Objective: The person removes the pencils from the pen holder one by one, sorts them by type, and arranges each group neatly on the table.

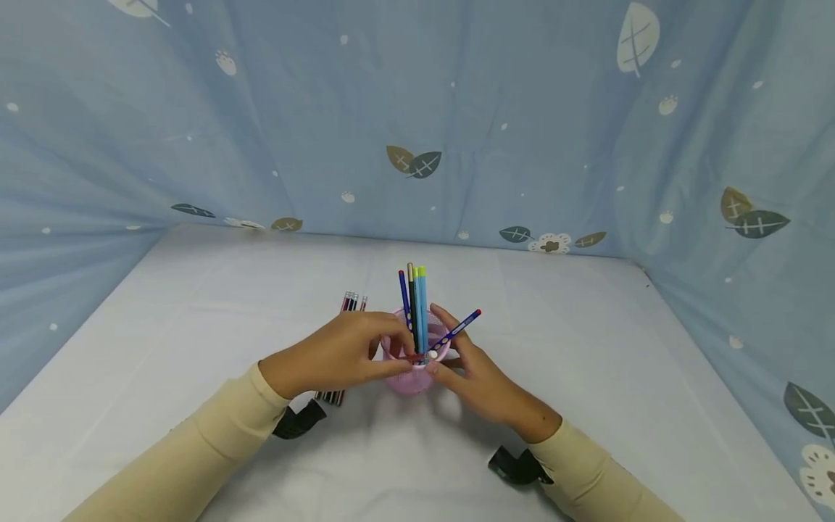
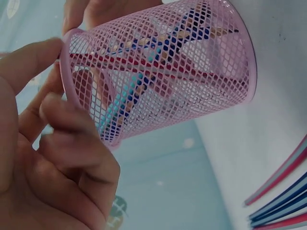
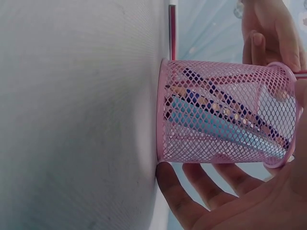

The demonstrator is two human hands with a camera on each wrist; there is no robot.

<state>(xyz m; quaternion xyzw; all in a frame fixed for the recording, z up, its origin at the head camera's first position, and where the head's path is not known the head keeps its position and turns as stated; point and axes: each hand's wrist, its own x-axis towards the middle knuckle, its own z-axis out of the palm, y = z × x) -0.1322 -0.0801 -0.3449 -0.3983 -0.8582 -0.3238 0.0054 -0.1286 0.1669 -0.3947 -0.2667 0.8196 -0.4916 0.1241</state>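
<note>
A pink mesh pen holder (image 1: 409,384) stands upright on the white table. Out of it rise a dark blue pencil (image 1: 403,290), a black pencil (image 1: 410,283) and light blue pencils with yellow ends (image 1: 422,304). Another dark blue pencil (image 1: 464,322) leans out to the right. My left hand (image 1: 355,351) is at the rim, thumb and forefinger pinching the top end of a red striped pencil (image 3: 301,74); its shaft slants down inside the mesh. My right hand (image 1: 479,380) holds the holder from the right, thumb at the near rim and fingers around the side.
Several striped pencils (image 1: 333,397) lie on the table (image 1: 163,312) left of the holder, partly hidden under my left forearm. A blue leaf-print curtain (image 1: 496,145) hangs behind and at both sides. Black wrist gear (image 1: 518,466) shows by each sleeve.
</note>
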